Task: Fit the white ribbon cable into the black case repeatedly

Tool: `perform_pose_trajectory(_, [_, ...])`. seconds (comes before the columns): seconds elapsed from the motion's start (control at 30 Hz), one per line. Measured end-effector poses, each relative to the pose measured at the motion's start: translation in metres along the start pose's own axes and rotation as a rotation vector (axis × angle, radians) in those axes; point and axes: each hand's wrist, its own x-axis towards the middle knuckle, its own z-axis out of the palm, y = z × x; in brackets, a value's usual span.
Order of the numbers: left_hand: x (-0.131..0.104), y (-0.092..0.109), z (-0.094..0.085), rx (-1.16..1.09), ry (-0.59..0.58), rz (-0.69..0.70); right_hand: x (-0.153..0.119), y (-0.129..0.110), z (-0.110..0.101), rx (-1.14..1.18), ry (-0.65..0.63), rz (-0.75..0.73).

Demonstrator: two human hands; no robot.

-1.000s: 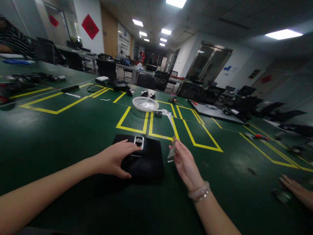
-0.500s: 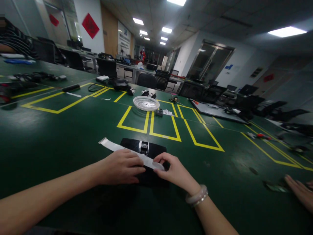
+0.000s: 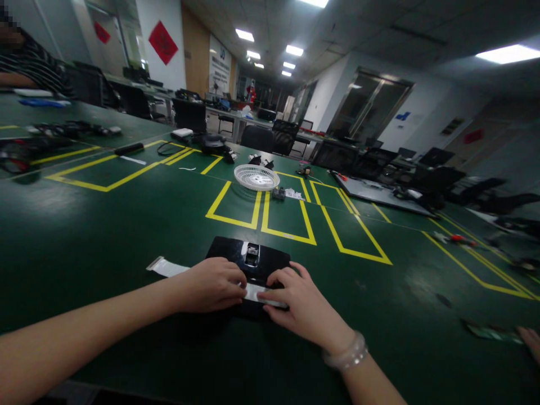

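Note:
A white flat ribbon cable (image 3: 169, 269), with a connector at its left end, lies across the near part of a glossy black base (image 3: 230, 251). The base has a silver-edged slot in its middle. My left hand (image 3: 213, 284) is closed on the cable, fingertips pinching it near the base's centre. Bent over the cable's right end, my right hand (image 3: 293, 298) holds it against the base with its fingers and thumb. That end is partly hidden under the fingers.
A white plastic basket (image 3: 256, 178) sits beyond the base, among yellow tape outlines on the green table (image 3: 126, 236). Dark cables (image 3: 71, 130) lie far left, a flat grey panel (image 3: 375, 194) far right. Another person's hand (image 3: 530, 342) is beside a green strip (image 3: 491, 332) at right.
The cable has shifted left and now lies more level, pressed to the base. My right hand has flattened over its end. The other person's hand at right has drawn back.

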Motion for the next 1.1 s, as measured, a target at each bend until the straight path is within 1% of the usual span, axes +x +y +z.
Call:
perform_pose_trajectory(0.1, [-0.001, 0.000, 0.000, -0.016, -0.026, -0.039, 0.001, -0.004, 0.001, -0.025, 0.022, -0.001])
perform_pose_trajectory(0.27, [-0.004, -0.002, 0.008, -0.032, -0.054, -0.190, 0.003, -0.002, 0.006, -0.008, 0.054, -0.006])
perform_pose_trajectory(0.37, [-0.004, -0.004, 0.010, -0.070, -0.079, -0.206, 0.004, 0.001, 0.007, 0.018, 0.094, -0.025])
perform_pose_trajectory(0.47, [-0.002, -0.003, 0.008, -0.091, -0.063, -0.198, 0.005, 0.003, 0.006, 0.019, 0.164, -0.022])
perform_pose_trajectory(0.57, [0.000, -0.003, 0.006, -0.094, -0.044, -0.197, 0.005, 0.005, 0.005, -0.013, 0.264, -0.012])
perform_pose_trajectory(0.67, [-0.002, -0.008, 0.001, -0.081, -0.019, -0.225, 0.004, 0.007, 0.005, -0.046, 0.359, -0.009])
perform_pose_trajectory(0.77, [-0.009, -0.025, -0.008, -0.038, 0.001, -0.316, 0.004, 0.009, 0.006, -0.066, 0.385, 0.006])
perform_pose_trajectory(0.87, [-0.023, -0.054, -0.019, 0.036, 0.024, -0.471, 0.004, 0.012, 0.008, -0.073, 0.352, 0.014])
perform_pose_trajectory(0.93, [-0.037, -0.077, -0.026, 0.086, 0.025, -0.604, 0.004, 0.013, 0.010, -0.077, 0.333, 0.012])
perform_pose_trajectory(1.0, [-0.055, -0.100, -0.033, 0.118, 0.002, -0.757, 0.004, 0.014, 0.011, -0.080, 0.323, 0.011])
perform_pose_trajectory(1.1, [-0.084, -0.129, -0.042, 0.135, -0.036, -0.972, 0.003, 0.015, 0.013, -0.081, 0.294, 0.021])
